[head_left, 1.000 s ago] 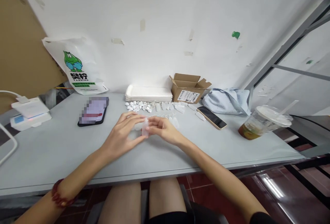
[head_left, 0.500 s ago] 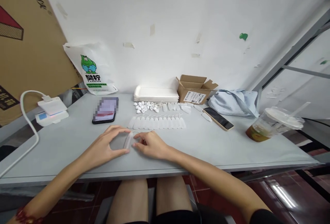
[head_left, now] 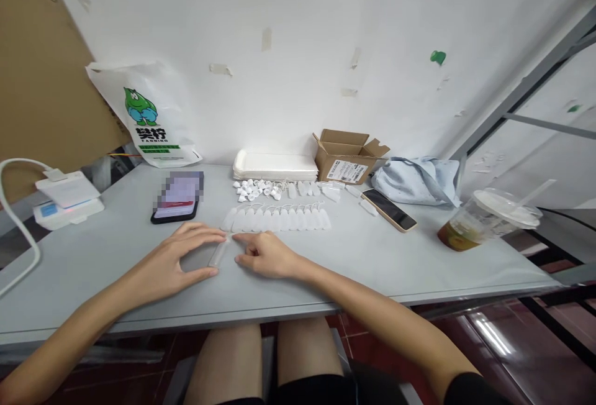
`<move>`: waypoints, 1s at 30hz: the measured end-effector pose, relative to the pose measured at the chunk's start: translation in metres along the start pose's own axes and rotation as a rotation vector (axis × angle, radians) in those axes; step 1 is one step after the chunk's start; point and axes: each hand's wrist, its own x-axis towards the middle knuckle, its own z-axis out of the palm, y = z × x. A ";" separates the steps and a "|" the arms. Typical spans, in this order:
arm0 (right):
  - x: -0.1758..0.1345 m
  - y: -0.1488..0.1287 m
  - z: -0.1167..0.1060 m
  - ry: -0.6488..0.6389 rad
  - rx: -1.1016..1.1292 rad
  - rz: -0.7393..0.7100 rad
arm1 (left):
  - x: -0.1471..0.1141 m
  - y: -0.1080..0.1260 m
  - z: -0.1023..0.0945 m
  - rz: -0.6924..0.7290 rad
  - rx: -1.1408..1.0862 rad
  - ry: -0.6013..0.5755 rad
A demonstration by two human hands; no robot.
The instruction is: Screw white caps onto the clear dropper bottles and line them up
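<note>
My left hand point(head_left: 174, 263) has its thumb and index finger at the two ends of a small clear plastic tube point(head_left: 217, 254), which lies slanted on the desk. My right hand point(head_left: 270, 254) is just right of the tube, its index fingertip stretched to the tube's far end and its thumb apart from the index finger. The other right fingers curl under. Whether that fingertip presses on the tube is too small to tell. Beyond both hands lies a row of frosted tubes with thin white loops point(head_left: 279, 218). Behind the row are several small white caps point(head_left: 256, 191).
A stack of white trays point(head_left: 274, 167) and an open cardboard box point(head_left: 347, 159) stand by the wall. One phone point(head_left: 174, 197) lies left, another phone point(head_left: 390, 209) right. A cup point(head_left: 484, 222) leans tilted near a pale blue bag point(head_left: 414, 178). A white charger point(head_left: 67, 200) is far left.
My right index finger has straightened toward the tube's far end, and its thumb and index finger are farther apart. My left hand keeps its hold on the tube. The view has shifted slightly.
</note>
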 end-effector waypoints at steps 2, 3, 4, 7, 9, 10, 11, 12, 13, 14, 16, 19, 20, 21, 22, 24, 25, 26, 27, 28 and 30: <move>0.000 0.000 -0.001 -0.014 0.014 -0.003 | 0.000 -0.002 0.000 0.007 0.010 0.001; 0.000 0.000 -0.001 -0.023 0.020 -0.004 | -0.001 -0.003 0.001 0.008 0.014 0.001; 0.000 0.000 -0.002 -0.032 0.026 -0.006 | -0.001 -0.003 0.001 0.008 0.020 0.002; 0.000 0.000 -0.002 -0.045 0.042 -0.002 | -0.002 -0.003 0.000 0.000 0.034 -0.005; -0.001 0.000 -0.003 -0.042 0.048 0.003 | -0.002 -0.002 -0.001 -0.014 0.036 -0.012; -0.001 0.000 -0.003 -0.040 0.051 0.003 | -0.001 -0.001 -0.001 -0.022 0.035 -0.014; -0.001 0.001 -0.003 -0.038 0.054 0.002 | -0.001 -0.001 -0.001 -0.032 0.033 -0.016; -0.001 0.001 -0.002 -0.035 0.060 -0.001 | -0.001 0.000 -0.001 -0.041 0.029 -0.015; -0.001 0.002 -0.002 -0.032 0.070 -0.004 | -0.001 0.000 -0.001 -0.049 0.023 -0.016; -0.001 0.002 -0.002 -0.032 0.083 -0.008 | -0.001 0.000 -0.001 -0.056 0.019 -0.018; -0.002 0.003 -0.002 -0.036 0.113 -0.020 | -0.001 -0.001 -0.001 -0.069 0.008 -0.023; -0.005 0.003 -0.003 -0.038 0.165 -0.043 | 0.001 0.000 -0.003 -0.085 -0.011 -0.019; -0.006 0.003 -0.004 -0.037 0.185 -0.048 | 0.002 0.001 -0.004 -0.096 -0.020 -0.013; -0.007 0.002 -0.007 -0.033 0.204 -0.051 | 0.004 0.004 -0.005 -0.115 -0.031 0.002; -0.009 0.002 -0.011 -0.028 0.222 -0.051 | 0.007 0.006 -0.006 -0.144 -0.043 0.025; -0.011 0.004 -0.024 0.003 0.244 -0.041 | 0.017 0.012 -0.008 -0.223 -0.067 0.085; -0.011 0.006 -0.033 0.030 0.249 -0.030 | 0.023 0.015 -0.009 -0.262 -0.077 0.117; -0.011 0.009 -0.043 0.076 0.248 -0.019 | 0.031 0.017 -0.010 -0.288 -0.084 0.133; -0.011 0.012 -0.054 0.118 0.253 0.002 | 0.041 0.018 -0.010 -0.312 -0.088 0.152; -0.010 0.017 -0.066 0.173 0.259 0.028 | 0.051 0.019 -0.010 -0.320 -0.092 0.165; -0.005 0.029 -0.089 0.293 0.223 0.064 | 0.075 0.020 -0.010 -0.278 -0.091 0.177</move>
